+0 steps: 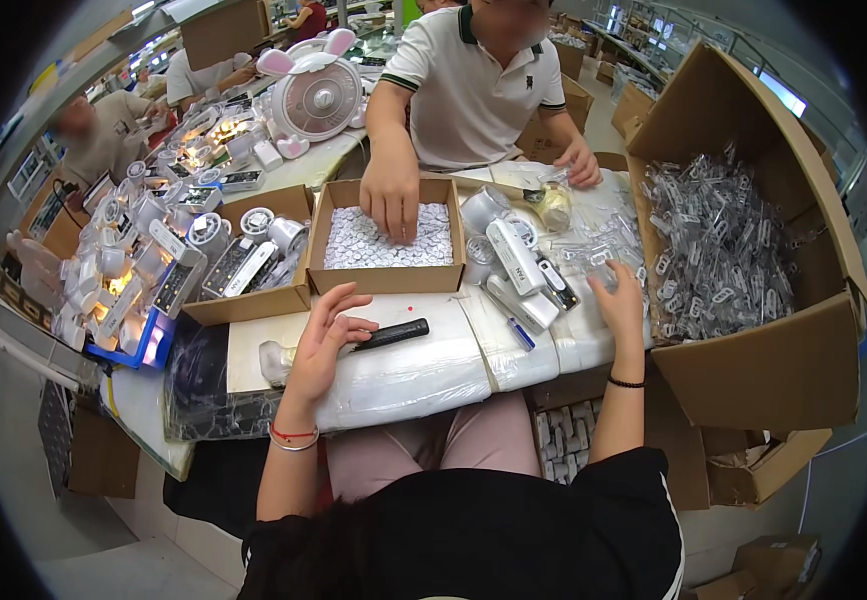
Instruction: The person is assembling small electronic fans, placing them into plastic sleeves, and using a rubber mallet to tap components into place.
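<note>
My left hand point(324, 345) is open, its fingers spread over a mallet lying on the wrapped table. The mallet's black handle point(394, 334) shows past my fingertips, and its pale head point(276, 362) shows beside my wrist. Thumb and fingers apart, my right hand point(620, 302) hovers at the table's right, close to some clear plastic pieces point(604, 245); I see nothing held in it. Between my hands lie a white handheld fan part point(516, 257), white housings point(522, 304), a small dark circuit-like piece point(557, 284) and a blue pen point(522, 334).
Across the table, a co-worker's hand point(391, 200) reaches into a cardboard box point(384, 281) of small white parts. A big carton point(754, 375) of clear plastic pieces stands at right. Left are a box of fan parts point(254, 307), a blue crate point(144, 350) and a rabbit-eared fan point(316, 100).
</note>
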Available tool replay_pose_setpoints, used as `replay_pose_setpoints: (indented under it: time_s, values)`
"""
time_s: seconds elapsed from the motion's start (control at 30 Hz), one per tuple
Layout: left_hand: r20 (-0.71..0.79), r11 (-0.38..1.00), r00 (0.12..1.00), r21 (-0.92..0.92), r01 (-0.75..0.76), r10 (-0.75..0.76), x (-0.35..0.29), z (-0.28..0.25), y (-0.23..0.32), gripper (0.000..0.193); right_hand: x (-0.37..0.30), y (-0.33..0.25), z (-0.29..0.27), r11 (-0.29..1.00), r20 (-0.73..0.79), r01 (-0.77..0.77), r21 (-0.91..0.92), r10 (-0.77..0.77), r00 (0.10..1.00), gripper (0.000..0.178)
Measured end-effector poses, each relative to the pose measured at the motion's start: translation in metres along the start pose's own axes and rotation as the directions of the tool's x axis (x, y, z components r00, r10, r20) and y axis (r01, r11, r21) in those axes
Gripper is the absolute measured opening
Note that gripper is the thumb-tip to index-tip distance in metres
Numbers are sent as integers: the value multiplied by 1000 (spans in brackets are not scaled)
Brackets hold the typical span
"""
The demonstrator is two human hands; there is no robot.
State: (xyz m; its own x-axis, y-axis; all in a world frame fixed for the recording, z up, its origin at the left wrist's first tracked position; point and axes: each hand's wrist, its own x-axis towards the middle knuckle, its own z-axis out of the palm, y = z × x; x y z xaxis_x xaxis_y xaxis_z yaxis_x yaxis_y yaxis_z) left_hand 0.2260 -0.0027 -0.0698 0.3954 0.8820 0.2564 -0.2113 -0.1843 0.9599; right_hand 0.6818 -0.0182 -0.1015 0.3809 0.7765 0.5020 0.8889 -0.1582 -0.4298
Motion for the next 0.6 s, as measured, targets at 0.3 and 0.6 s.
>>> replay_pose_setpoints:
  time_s: [0.3, 0.6]
  values:
    - [-13, 999, 999, 22, -34, 34, -4, -7, -5, 42, 73, 50, 5, 938, 334, 347, -8, -325, 885, 52]
    - [54, 1000, 998, 0, -9, 9, -3, -2, -5, 38, 88, 48, -26, 889, 171, 404, -215, -374, 912, 48]
